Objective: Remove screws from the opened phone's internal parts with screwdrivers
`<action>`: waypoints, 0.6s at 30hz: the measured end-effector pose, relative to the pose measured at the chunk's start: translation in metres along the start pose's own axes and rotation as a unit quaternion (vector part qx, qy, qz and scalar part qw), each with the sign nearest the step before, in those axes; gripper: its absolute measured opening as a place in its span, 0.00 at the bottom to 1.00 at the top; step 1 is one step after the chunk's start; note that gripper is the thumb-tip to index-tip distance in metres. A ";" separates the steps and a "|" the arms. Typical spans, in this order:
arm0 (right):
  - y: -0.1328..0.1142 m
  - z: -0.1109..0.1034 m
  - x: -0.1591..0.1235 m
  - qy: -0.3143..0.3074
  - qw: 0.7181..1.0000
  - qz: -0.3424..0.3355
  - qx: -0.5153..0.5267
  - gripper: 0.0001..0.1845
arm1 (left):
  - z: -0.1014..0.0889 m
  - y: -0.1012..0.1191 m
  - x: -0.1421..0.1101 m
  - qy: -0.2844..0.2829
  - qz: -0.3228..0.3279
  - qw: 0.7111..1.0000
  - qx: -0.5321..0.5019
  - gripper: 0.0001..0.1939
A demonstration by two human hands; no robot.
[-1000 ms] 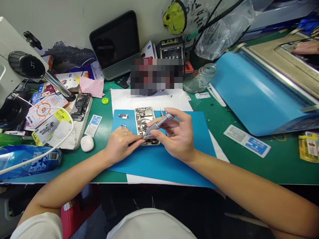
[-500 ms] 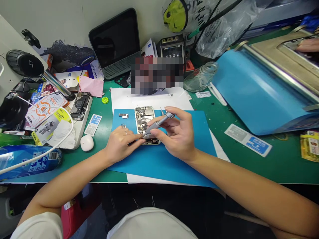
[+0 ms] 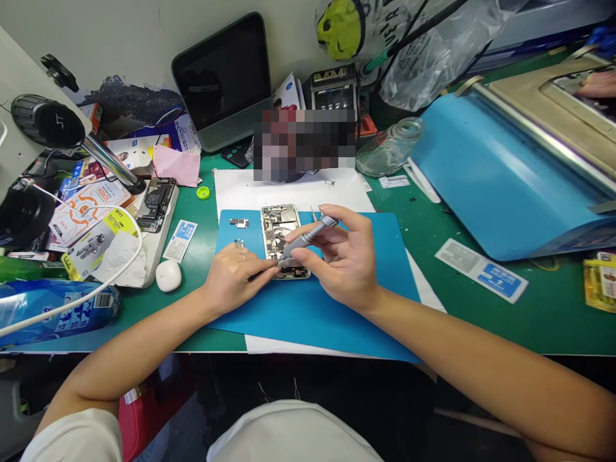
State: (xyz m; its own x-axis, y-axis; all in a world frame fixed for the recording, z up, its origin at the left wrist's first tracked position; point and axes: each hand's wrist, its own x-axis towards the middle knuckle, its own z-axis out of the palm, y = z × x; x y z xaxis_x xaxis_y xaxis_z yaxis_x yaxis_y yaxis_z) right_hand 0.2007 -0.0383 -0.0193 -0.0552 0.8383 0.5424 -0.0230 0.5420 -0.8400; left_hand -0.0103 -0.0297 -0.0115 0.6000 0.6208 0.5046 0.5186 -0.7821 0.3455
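An opened phone (image 3: 285, 218) with its inner parts bare lies on the blue mat (image 3: 317, 321). My right hand (image 3: 344, 263) is closed around a grey screwdriver (image 3: 308, 237), held slanted with its lower end over the phone's lower left part. Thin pointed metal tips (image 3: 314, 213) stick up beside the right fingers; what they belong to is hidden. My left hand (image 3: 235, 277), with a ring on one finger, rests on the mat, index finger and thumb at the phone's lower left edge. Small metal phone parts (image 3: 239, 222) lie left of the phone.
White paper (image 3: 231, 192) lies under the mat. At left are a white earbud case (image 3: 168, 275), another opened phone (image 3: 158, 202) and boxes. A glass jar (image 3: 389, 151) stands behind, right of a blurred patch. A blue-sheeted machine (image 3: 500, 179) fills the right, with another person's hand (image 3: 597, 85) there.
My hands, the screwdriver and the phone hold nearly the same place. The view has shifted very slightly. The other person's hand at the far right has moved a little.
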 end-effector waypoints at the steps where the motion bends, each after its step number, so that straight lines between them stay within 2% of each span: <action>1: 0.000 0.000 0.000 -0.001 1.000 0.001 -0.003 0.29 | 0.000 0.000 0.000 0.001 0.000 1.000 0.000 0.14; 5: 0.000 0.000 -0.001 0.005 1.000 0.001 0.008 0.29 | 0.000 0.001 0.000 0.005 0.000 1.000 -0.005 0.14; 12: 0.001 -0.001 0.001 0.001 1.000 -0.015 -0.001 0.31 | -0.005 0.005 0.002 -0.006 -0.038 0.999 -0.034 0.13; 15: 0.003 -0.006 0.004 -0.003 0.998 -0.048 -0.027 0.32 | -0.008 0.007 0.003 -0.006 -0.056 0.998 -0.036 0.10; 18: 0.003 -0.012 0.005 -0.025 0.990 -0.118 -0.078 0.33 | -0.009 0.007 0.003 -0.029 -0.082 0.996 -0.013 0.11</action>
State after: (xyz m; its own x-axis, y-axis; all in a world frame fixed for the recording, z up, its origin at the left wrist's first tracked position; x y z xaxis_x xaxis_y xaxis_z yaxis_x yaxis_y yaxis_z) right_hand 0.2122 -0.0322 -0.0187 -0.1160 0.6854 0.7188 0.1131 0.7281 -0.6760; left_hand -0.0101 -0.0333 -0.0007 0.5429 0.7425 0.3924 0.5978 -0.6699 0.4404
